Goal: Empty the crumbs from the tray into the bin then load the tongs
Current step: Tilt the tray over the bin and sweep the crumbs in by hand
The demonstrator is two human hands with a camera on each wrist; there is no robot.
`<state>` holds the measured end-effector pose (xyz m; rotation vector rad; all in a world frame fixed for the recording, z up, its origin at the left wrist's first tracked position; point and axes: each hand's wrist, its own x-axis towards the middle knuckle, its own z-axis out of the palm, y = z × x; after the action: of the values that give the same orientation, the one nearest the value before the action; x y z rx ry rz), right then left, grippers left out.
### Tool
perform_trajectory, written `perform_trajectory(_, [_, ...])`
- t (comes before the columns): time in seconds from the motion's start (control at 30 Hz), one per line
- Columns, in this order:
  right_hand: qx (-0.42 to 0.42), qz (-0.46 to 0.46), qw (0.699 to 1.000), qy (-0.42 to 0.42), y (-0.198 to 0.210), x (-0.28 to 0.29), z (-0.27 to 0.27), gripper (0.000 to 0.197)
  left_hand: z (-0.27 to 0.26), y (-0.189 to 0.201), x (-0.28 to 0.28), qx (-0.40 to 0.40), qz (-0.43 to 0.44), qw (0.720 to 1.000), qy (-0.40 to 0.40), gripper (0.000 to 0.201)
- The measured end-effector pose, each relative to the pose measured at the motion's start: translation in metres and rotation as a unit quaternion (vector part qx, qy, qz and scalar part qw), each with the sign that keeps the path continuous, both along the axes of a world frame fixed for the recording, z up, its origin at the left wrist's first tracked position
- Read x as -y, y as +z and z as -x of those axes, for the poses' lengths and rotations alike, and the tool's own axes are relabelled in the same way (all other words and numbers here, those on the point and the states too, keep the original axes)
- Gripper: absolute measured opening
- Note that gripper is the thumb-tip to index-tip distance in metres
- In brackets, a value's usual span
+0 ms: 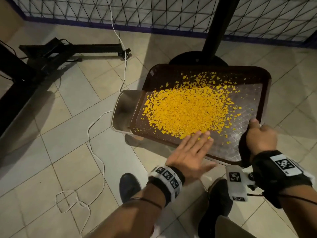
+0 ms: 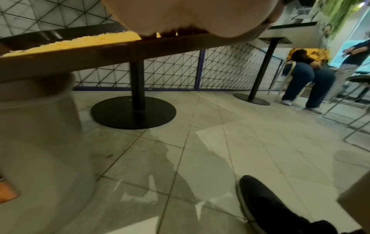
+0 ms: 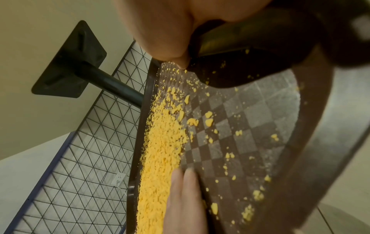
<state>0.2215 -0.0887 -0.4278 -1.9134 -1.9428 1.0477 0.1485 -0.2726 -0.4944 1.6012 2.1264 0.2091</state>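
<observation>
A brown tray (image 1: pixel 240 146) covered with yellow crumbs (image 1: pixel 185 110) is held tilted, its left end over a metal bin (image 1: pixel 122 109) on the floor. My right hand (image 1: pixel 259 134) grips the tray's near right corner, thumb on top, and also pins a black utensil (image 1: pixel 243 150), seemingly the tongs (image 3: pixel 250 63), against it. With straight fingers, my left hand (image 1: pixel 195 145) lies flat on the tray's near edge and touches the crumbs. The right wrist view shows those fingers (image 3: pixel 184 197) beside the crumb heap (image 3: pixel 160 150). The left wrist view shows the tray's edge (image 2: pixel 140 49) and the blurred bin (image 2: pixel 40 142).
A black table pedestal (image 1: pixel 197 59) stands just behind the tray. A white cable (image 1: pixel 96 134) trails over the tiled floor at left, near black stand legs (image 1: pixel 51 54). A wire mesh fence (image 1: pixel 154 11) closes the back. My shoes (image 1: pixel 128 186) are below. People (image 2: pixel 308 76) sit further off.
</observation>
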Motion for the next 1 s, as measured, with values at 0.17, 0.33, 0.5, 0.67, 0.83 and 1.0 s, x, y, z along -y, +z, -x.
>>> perform_trajectory(0.17, [-0.001, 0.005, 1.0, 0.0, -0.004, -0.001, 0.005, 0.052, 0.048, -0.016, 0.028, -0.031, 0.043, 0.995, 0.08, 0.075])
perform_trajectory(0.33, [0.003, -0.005, 1.0, 0.002, -0.007, 0.0, 0.006, 0.051, 0.084, -0.027, 0.055, -0.003, 0.069, 0.986, 0.151, 0.079])
perform_trajectory(0.5, [0.005, -0.001, 1.0, -0.01, -0.005, 0.005, 0.006, 0.05, 0.069, -0.008, 0.039, -0.009, 0.012, 0.987, 0.162, 0.069])
perform_trajectory(0.67, [-0.007, 0.004, 1.0, -0.018, -0.005, 0.008, 0.007, 0.049, -0.011, 0.001, 0.005, 0.015, -0.094, 0.995, -0.027, 0.067])
perform_trajectory(0.83, [-0.012, 0.007, 1.0, -0.022, -0.005, 0.005, 0.002, 0.049, 0.004, -0.007, 0.018, -0.034, -0.042, 0.999, -0.004, 0.063])
perform_trajectory(1.0, [-0.026, 0.018, 0.999, -0.026, -0.005, 0.006, 0.003, 0.047, 0.072, -0.019, 0.062, -0.058, 0.096, 0.991, 0.072, 0.071])
